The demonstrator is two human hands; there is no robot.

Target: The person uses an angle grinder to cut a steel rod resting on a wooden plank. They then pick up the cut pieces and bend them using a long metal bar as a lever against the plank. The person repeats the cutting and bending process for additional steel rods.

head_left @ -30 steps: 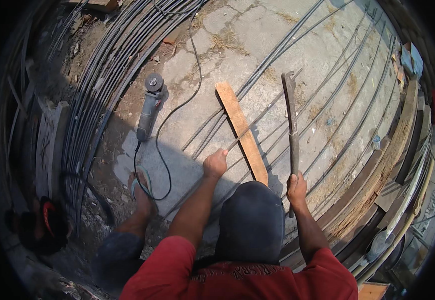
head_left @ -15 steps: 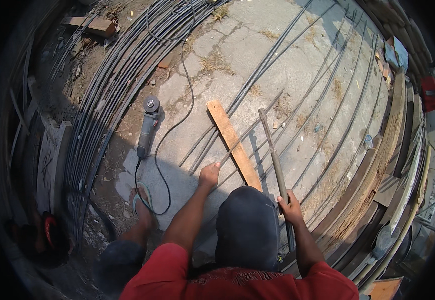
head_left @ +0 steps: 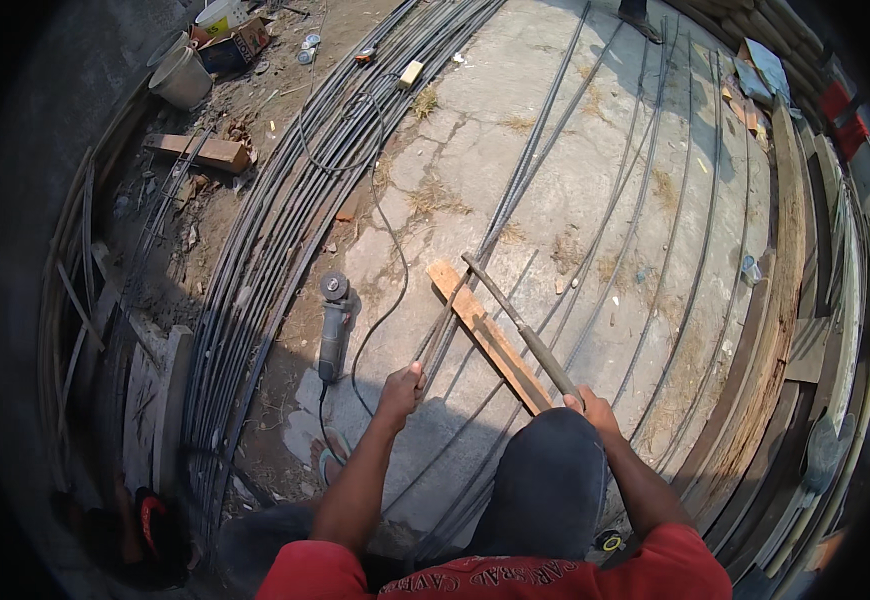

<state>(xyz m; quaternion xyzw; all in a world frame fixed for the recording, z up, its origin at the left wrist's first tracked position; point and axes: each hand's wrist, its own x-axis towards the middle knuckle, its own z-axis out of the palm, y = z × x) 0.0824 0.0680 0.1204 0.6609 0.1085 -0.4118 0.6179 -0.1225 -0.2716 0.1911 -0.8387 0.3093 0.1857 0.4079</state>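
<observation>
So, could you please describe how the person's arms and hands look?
The red sleeves are short and plain, leaving the forearms bare. The left hand and right hand wear no gloves, and no watch or bracelet shows.

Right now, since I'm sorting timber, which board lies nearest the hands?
The short tan plank, its lower end close to the right hand; the block at upper left and long boards at right lie farther.

The hands [head_left: 399, 394] hold a bar [head_left: 541, 354] and, apparently, a steel rod [head_left: 439, 333].
</observation>
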